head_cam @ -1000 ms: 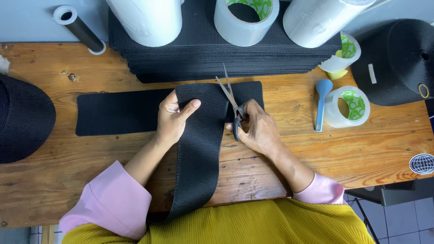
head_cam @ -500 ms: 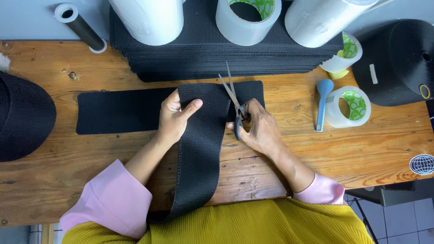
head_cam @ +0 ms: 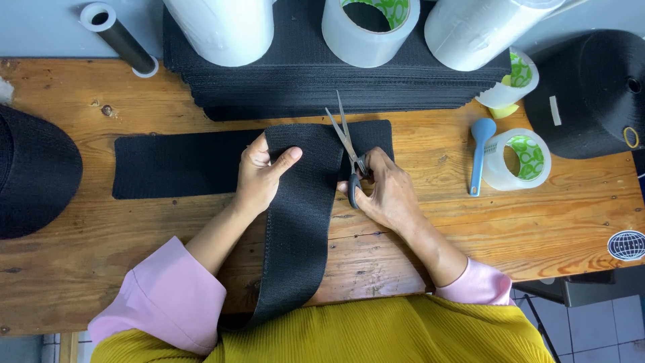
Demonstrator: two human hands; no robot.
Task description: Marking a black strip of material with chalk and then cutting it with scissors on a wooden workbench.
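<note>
A long black webbing strap runs from my lap up across the wooden table. My left hand pinches its left edge near the top, thumb on the fabric. My right hand grips dark-handled scissors, whose blades point away from me, nearly shut, at the strap's right edge. Under the strap lies a flat black rectangle of the same fabric, reaching left and showing again at the right.
A stack of black fabric sheets fills the back, carrying white rolls and a clear tape roll. Right: a blue scoop, two tape rolls, a black spool. Left: a dark round object, a tube.
The scissor blades have closed together somewhat and shifted slightly. My hands and the strap stay almost where they were.
</note>
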